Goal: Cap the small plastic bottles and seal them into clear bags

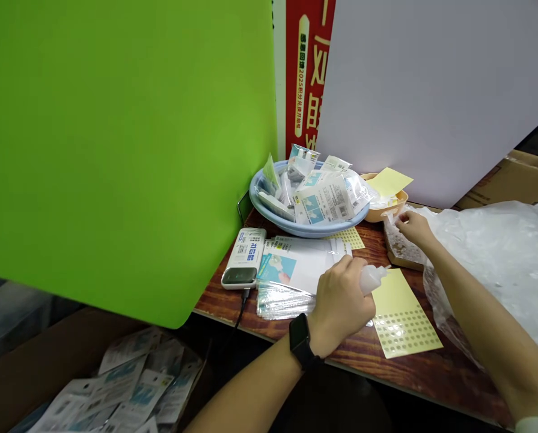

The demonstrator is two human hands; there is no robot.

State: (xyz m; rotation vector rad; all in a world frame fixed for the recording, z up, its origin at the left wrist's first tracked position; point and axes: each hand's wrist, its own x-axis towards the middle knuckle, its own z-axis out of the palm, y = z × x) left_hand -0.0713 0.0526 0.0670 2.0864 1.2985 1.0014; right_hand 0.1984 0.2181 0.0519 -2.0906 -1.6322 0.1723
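Note:
My left hand, with a black watch at the wrist, is wrapped round a small translucent squeeze bottle. The bottle's narrow nozzle points right, above a yellow sheet of small clear stickers. Farther right, the fingertips of my right hand are pinched together over a shallow box of small clear pieces; what they hold is too small to make out. Left of the bottle lies a stack of printed clear packets.
A blue basin heaped with filled packets stands behind, beside an orange bowl. A white device with a cable lies left. Clear plastic sheeting covers the right. Green and white panels rise behind. Packets fill a box lower left.

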